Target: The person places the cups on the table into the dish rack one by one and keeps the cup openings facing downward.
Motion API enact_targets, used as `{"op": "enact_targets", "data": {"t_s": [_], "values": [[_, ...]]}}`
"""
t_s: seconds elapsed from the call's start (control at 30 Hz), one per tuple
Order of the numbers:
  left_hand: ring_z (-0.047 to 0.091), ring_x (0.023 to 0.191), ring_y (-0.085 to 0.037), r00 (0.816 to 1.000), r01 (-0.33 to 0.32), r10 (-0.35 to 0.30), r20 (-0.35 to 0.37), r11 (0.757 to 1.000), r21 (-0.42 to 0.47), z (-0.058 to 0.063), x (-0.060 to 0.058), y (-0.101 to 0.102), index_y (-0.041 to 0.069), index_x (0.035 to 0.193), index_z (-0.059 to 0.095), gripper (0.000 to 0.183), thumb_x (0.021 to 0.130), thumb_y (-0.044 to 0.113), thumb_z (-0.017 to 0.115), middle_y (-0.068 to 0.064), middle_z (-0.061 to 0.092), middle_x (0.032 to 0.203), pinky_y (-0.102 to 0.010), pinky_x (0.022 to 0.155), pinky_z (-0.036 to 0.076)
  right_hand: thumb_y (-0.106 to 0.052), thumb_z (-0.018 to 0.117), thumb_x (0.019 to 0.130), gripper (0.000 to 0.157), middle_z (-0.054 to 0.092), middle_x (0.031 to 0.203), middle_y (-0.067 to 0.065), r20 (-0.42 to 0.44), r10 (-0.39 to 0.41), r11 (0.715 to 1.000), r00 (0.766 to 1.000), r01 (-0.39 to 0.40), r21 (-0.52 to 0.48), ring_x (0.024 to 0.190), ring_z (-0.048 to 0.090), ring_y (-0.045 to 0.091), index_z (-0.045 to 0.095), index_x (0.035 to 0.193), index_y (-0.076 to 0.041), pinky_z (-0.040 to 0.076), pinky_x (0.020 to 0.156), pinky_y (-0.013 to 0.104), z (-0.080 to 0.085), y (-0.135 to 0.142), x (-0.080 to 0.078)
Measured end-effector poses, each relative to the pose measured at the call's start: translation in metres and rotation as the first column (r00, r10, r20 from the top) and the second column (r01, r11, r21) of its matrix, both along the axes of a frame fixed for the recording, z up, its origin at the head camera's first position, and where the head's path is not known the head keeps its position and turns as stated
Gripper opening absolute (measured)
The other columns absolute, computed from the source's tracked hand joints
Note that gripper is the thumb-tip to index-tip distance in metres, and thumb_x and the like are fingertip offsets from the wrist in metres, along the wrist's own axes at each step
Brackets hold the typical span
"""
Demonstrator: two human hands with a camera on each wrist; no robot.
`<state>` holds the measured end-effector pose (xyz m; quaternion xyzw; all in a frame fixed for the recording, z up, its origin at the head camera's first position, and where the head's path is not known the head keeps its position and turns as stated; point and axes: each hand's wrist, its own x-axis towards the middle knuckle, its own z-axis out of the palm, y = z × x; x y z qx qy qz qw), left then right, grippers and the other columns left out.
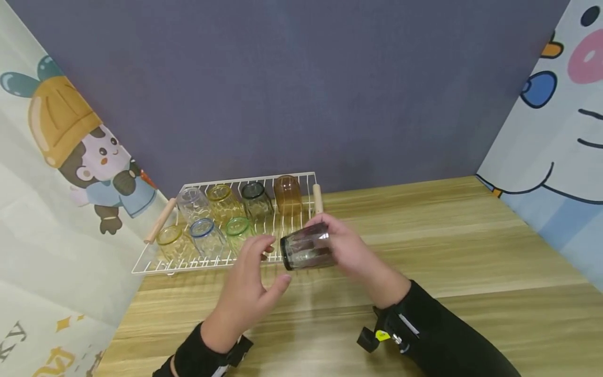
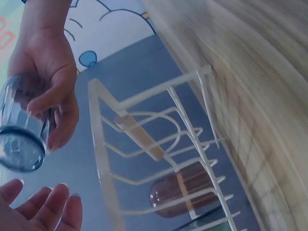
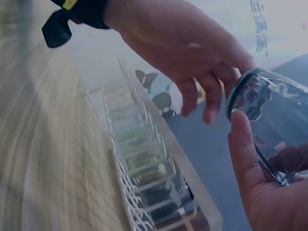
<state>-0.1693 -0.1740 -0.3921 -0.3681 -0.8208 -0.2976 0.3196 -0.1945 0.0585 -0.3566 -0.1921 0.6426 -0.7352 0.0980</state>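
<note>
A grey-tinted drinking glass (image 1: 308, 247) is held in my right hand (image 1: 348, 248), tilted nearly onto its side, with its dark-ringed end towards the left. The right thumb lies along the glass wall in the right wrist view. My left hand (image 1: 252, 285) is beside that end, its fingers and thumb spread apart around a gap. In the left wrist view, its fingertips (image 2: 53, 207) appear just below the glass (image 2: 21, 125). Behind both hands stands a white wire rack (image 1: 188, 267) holding several tinted glasses, including an amber glass (image 1: 288, 195) and a green-ringed glass (image 1: 238, 230).
The rack has a wooden handle (image 1: 161, 221) at its left end and another handle (image 1: 318, 199) at its right. A wood-grain table (image 1: 424, 235) extends to the right. A dark grey panel (image 1: 301, 94) rises behind, with printed cartoon sheets (image 1: 108, 173) at the sides.
</note>
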Motion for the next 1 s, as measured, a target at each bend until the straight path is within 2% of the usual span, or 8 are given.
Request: {"op": "enact_targets", "data": {"t_s": [0.17, 0.33, 0.5, 0.6, 0.7, 0.83, 1.0], "values": [[0.055, 0.112, -0.025, 0.997, 0.063, -0.06, -0.04, 0.996, 0.062, 0.0, 0.005, 0.005, -0.004, 0.14, 0.042, 0.07, 0.105, 0.056, 0.046, -0.016, 0.052, 0.135, -0.042, 0.087, 0.053, 0.001, 0.046, 0.1, 0.02, 0.067, 0.111, 0.02, -0.002, 0.022, 1.0, 1.0, -0.022, -0.001, 0.088, 0.071, 0.026, 0.051, 0.118, 0.005, 0.061, 0.077, 0.046, -0.001, -0.012, 0.011], [0.052, 0.121, -0.03, 0.997, 0.061, -0.059, -0.047, 0.997, 0.053, -0.002, 0.008, 0.007, -0.004, 0.141, 0.04, 0.071, 0.106, 0.058, 0.041, -0.018, 0.05, 0.137, -0.045, 0.097, 0.048, 0.004, 0.045, 0.099, 0.019, 0.061, 0.109, 0.018, -0.011, 0.01, 1.0, 1.0, -0.01, 0.003, 0.087, 0.069, 0.023, 0.048, 0.118, 0.007, 0.061, 0.077, 0.041, -0.008, -0.022, 0.016], [0.054, 0.117, -0.027, 0.998, 0.061, -0.059, -0.023, 0.996, 0.067, -0.003, 0.007, 0.007, -0.001, 0.143, 0.039, 0.071, 0.106, 0.06, 0.04, -0.016, 0.051, 0.137, -0.043, 0.093, 0.049, 0.005, 0.043, 0.099, 0.02, 0.057, 0.112, 0.019, -0.044, -0.014, 1.0, 0.999, 0.014, 0.001, 0.089, 0.067, 0.022, 0.047, 0.118, 0.006, 0.061, 0.078, 0.038, -0.013, -0.027, 0.017], [0.055, 0.114, -0.026, 0.996, 0.084, -0.084, -0.006, 0.993, 0.085, -0.003, 0.006, 0.008, 0.0, 0.142, 0.039, 0.071, 0.106, 0.061, 0.04, -0.015, 0.052, 0.133, -0.044, 0.091, 0.05, 0.007, 0.042, 0.097, 0.023, 0.055, 0.115, 0.021, -0.073, -0.004, 0.999, 0.997, 0.007, 0.041, 0.09, 0.066, 0.024, 0.045, 0.119, 0.004, 0.061, 0.077, 0.039, -0.015, -0.029, 0.019], [0.057, 0.107, -0.024, 0.991, 0.134, -0.136, 0.012, 0.983, 0.122, -0.003, 0.006, 0.009, -0.001, 0.138, 0.041, 0.069, 0.105, 0.06, 0.042, -0.013, 0.054, 0.127, -0.044, 0.087, 0.053, 0.008, 0.041, 0.095, 0.027, 0.054, 0.117, 0.022, -0.111, 0.008, 0.994, 0.994, 0.004, 0.109, 0.093, 0.065, 0.026, 0.044, 0.12, 0.0, 0.061, 0.076, 0.041, -0.016, -0.031, 0.023], [0.057, 0.096, -0.019, 0.978, 0.2, -0.207, 0.024, 0.965, 0.169, -0.002, 0.006, 0.01, -0.002, 0.134, 0.043, 0.066, 0.105, 0.059, 0.044, -0.009, 0.055, 0.119, -0.035, 0.076, 0.054, 0.01, 0.041, 0.091, 0.031, 0.054, 0.115, 0.02, -0.164, 0.006, 0.985, 0.986, 0.022, 0.173, 0.094, 0.063, 0.027, 0.044, 0.119, -0.003, 0.06, 0.075, 0.041, -0.014, -0.032, 0.026], [0.058, 0.093, -0.019, 0.966, 0.246, -0.257, 0.028, 0.948, 0.203, -0.001, 0.007, 0.01, -0.003, 0.133, 0.044, 0.063, 0.106, 0.055, 0.046, -0.009, 0.055, 0.117, -0.033, 0.073, 0.055, 0.012, 0.042, 0.092, 0.031, 0.057, 0.108, 0.015, -0.248, 0.024, 0.965, 0.968, 0.042, 0.26, 0.087, 0.06, 0.026, 0.045, 0.119, -0.005, 0.059, 0.072, 0.043, -0.013, -0.03, 0.026]]}}
